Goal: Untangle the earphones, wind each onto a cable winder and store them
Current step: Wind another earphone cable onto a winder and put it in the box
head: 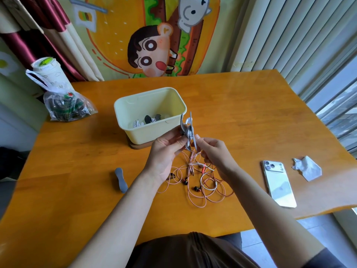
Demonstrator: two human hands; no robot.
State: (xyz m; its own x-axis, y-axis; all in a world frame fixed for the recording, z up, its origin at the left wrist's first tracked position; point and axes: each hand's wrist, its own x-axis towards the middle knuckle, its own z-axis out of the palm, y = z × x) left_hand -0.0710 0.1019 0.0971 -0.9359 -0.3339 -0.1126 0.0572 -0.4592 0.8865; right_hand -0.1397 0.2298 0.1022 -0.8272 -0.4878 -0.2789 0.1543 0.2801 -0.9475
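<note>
Orange table (241, 113) before me: my left hand (164, 151) and right hand (214, 153) pinch a grey winder (188, 130) wrapped in white cable (190, 135). Wound sets (148, 119) lie in the box (154, 132); the pink tangle (201, 190) and a spare winder (121, 179) wait.

Orange-brown wooden table (241, 105), glossy top. Centre rear: pale yellow rectangular plastic box (154, 132), open top, on brown wooden base (139, 146). Left rear corner: clear plastic bag (65, 107), dark and green contents; white cup with green lid (50, 72) upright just behind it. Left front: grey flat cable winder (121, 179) lying alone, apart from box. Centre front: loose tangle of pink and white earphone cables (193, 202), dark red earbuds (197, 188) in it. Right: white smartphone (279, 184) face down; crumpled white tissue (307, 168) near it, further right.
</note>
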